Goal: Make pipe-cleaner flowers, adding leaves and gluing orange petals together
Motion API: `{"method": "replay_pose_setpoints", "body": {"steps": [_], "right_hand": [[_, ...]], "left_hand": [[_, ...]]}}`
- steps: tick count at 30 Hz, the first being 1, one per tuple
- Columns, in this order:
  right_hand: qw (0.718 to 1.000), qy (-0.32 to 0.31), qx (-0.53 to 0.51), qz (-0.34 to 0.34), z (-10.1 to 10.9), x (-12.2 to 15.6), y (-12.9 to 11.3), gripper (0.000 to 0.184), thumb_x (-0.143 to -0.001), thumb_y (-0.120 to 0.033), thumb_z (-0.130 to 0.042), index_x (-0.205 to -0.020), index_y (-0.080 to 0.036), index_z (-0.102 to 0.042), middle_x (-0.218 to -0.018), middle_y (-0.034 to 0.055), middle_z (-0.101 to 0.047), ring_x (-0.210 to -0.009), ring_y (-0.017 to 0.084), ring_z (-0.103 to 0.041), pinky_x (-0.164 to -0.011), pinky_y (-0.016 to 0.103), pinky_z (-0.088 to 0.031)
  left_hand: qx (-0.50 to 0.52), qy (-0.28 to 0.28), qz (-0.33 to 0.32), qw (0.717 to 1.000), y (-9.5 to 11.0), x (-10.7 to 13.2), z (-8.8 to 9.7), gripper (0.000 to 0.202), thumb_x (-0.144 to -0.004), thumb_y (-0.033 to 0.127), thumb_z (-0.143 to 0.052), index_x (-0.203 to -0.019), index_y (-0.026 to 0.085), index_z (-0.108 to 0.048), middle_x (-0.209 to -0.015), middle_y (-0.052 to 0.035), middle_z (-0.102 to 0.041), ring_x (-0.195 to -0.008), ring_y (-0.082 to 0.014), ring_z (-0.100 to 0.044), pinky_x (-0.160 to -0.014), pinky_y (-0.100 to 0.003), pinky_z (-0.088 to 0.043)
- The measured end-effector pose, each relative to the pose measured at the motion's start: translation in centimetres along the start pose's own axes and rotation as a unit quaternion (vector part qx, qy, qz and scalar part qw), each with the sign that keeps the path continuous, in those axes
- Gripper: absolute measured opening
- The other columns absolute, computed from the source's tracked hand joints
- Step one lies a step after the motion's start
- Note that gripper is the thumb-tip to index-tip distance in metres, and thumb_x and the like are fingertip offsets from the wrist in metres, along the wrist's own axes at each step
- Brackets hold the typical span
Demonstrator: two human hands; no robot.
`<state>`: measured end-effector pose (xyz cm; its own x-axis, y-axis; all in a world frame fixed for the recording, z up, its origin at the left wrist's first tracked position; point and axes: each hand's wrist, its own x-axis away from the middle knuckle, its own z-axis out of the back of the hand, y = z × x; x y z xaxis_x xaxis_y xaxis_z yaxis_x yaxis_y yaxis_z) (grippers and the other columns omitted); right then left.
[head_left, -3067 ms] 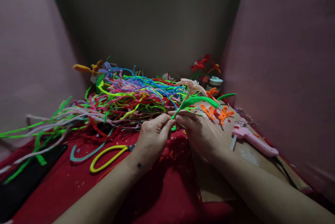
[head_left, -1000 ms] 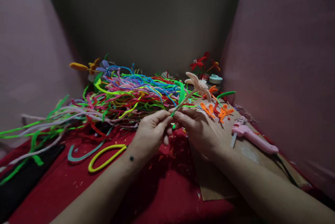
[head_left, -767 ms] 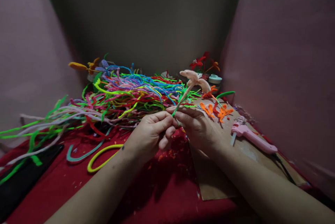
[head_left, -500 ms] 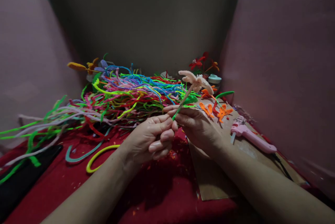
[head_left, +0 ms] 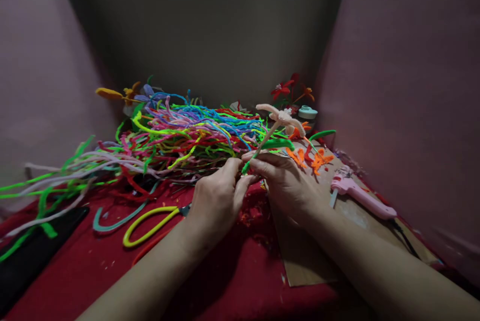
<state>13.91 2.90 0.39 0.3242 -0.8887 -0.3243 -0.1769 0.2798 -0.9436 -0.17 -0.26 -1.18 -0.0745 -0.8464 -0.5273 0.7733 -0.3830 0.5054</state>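
Observation:
A pale peach pipe-cleaner flower tilts up to the right above my hands, its petals spread. Its stem turns bright green low down, and a green leaf sticks out to the right. My right hand pinches the stem between thumb and fingers. Against the stem's lower end, my left hand is closed with thumb and fingertips together; the fingers' undersides are hidden. Left of that hand lie scissors with a yellow handle, partly covered by my forearm.
A big heap of coloured pipe cleaners lies behind my hands. On the right, a pink glue gun and orange pipe-cleaner pieces rest on cardboard. A red cloth covers the table. Finished-looking flowers stand at the back.
My left hand has turned over so its back faces up, its fingers still at the stem's lower end. The flower has dipped slightly, and more of the scissors shows.

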Motion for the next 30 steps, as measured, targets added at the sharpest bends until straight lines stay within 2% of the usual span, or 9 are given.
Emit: {"method": "replay_pose_setpoints", "body": {"steps": [3, 7, 12, 17, 19, 23, 27, 30], "right_hand": [[0.995, 0.039, 0.082, -0.028, -0.5, 0.4, -1.0, 0.019, -0.079, -0.015, -0.059, -0.082, -0.024, -0.075, -0.081, -0.0014, -0.072, -0.083, 0.017, -0.064, -0.08, 0.028, -0.047], [0.986, 0.039, 0.158, -0.032, -0.8, 0.6, -1.8, 0.019, -0.08, -0.015, -0.059, -0.083, -0.024, -0.075, -0.084, -0.0021, -0.073, -0.085, 0.018, -0.064, -0.08, 0.028, -0.047], [0.99, 0.036, 0.13, -0.047, -0.7, 0.6, -1.9, 0.019, -0.079, -0.013, -0.058, -0.08, -0.023, -0.075, -0.081, -0.0015, -0.072, -0.087, 0.02, -0.064, -0.08, 0.031, -0.047], [0.999, -0.004, 0.0, -0.05, -0.5, 0.3, -0.8, 0.019, -0.078, -0.017, -0.06, -0.07, -0.027, -0.073, -0.081, 0.0001, -0.071, -0.091, 0.023, -0.061, -0.081, 0.037, -0.046], [0.998, -0.013, -0.049, -0.038, -0.4, 0.0, 0.2, 0.016, -0.076, -0.018, -0.061, -0.07, -0.027, -0.072, -0.082, 0.0008, -0.07, -0.087, 0.022, -0.06, -0.08, 0.037, -0.045], [0.994, -0.043, -0.103, -0.005, -0.1, -0.4, 1.6, 0.011, -0.075, -0.023, -0.059, -0.078, -0.023, -0.07, -0.081, 0.0012, -0.067, -0.08, 0.018, -0.058, -0.08, 0.034, -0.044], [0.994, -0.056, -0.088, 0.003, 0.0, -0.4, 1.9, 0.011, -0.078, -0.025, -0.057, -0.071, -0.02, -0.065, -0.073, 0.0001, -0.061, -0.073, 0.015, -0.053, -0.074, 0.029, -0.043], [0.995, -0.055, -0.079, 0.01, 0.1, -0.4, 2.1, 0.013, -0.078, -0.022, -0.055, -0.067, -0.019, -0.061, -0.069, -0.001, -0.056, -0.07, 0.013, -0.049, -0.072, 0.027, -0.042]], "left_hand": [[-0.11, 0.021, -0.071, 0.991, -0.5, 0.4, -0.5, 0.019, -0.089, 0.026, -0.044, -0.093, 0.014, -0.058, -0.072, -0.0049, -0.064, -0.063, -0.0175, -0.062, -0.057, -0.026, -0.04], [-0.118, 0.021, -0.089, 0.989, -0.7, 0.5, -0.7, 0.02, -0.091, 0.021, -0.04, -0.087, 0.015, -0.059, -0.072, -0.0042, -0.065, -0.062, -0.0156, -0.063, -0.056, -0.025, -0.038], [-0.027, 0.015, -0.054, 0.998, -0.5, 0.4, -0.4, 0.017, -0.089, 0.019, -0.043, -0.084, 0.017, -0.059, -0.068, -0.0005, -0.061, -0.055, -0.011, -0.054, -0.056, -0.022, -0.035], [0.126, 0.002, 0.044, 0.991, 0.3, -0.2, 0.4, 0.023, -0.084, 0.025, -0.051, -0.062, 0.018, -0.053, -0.054, 0.0039, -0.046, -0.05, -0.0085, -0.039, -0.052, -0.02, -0.031], [0.217, -0.011, 0.094, 0.972, 0.7, -0.4, 0.7, 0.025, -0.082, 0.027, -0.054, -0.059, 0.018, -0.053, -0.052, 0.0046, -0.042, -0.048, -0.0079, -0.036, -0.048, -0.02, -0.029], [0.36, -0.062, 0.196, 0.91, 0.9, -0.8, 0.9, 0.026, -0.079, 0.03, -0.057, -0.058, 0.017, -0.051, -0.046, 0.0067, -0.037, -0.039, -0.0057, -0.029, -0.04, -0.019, -0.023], [0.446, -0.116, 0.234, 0.856, 0.5, -0.9, 1.0, 0.022, -0.081, 0.03, -0.056, -0.065, 0.017, -0.052, -0.047, 0.0065, -0.041, -0.036, -0.0048, -0.032, -0.037, -0.018, -0.022], [0.502, -0.135, 0.257, 0.814, 0.4, -0.9, 1.1, 0.02, -0.082, 0.029, -0.057, -0.067, 0.016, -0.053, -0.048, 0.0066, -0.041, -0.036, -0.0026, -0.031, -0.036, -0.015, -0.021]]}}
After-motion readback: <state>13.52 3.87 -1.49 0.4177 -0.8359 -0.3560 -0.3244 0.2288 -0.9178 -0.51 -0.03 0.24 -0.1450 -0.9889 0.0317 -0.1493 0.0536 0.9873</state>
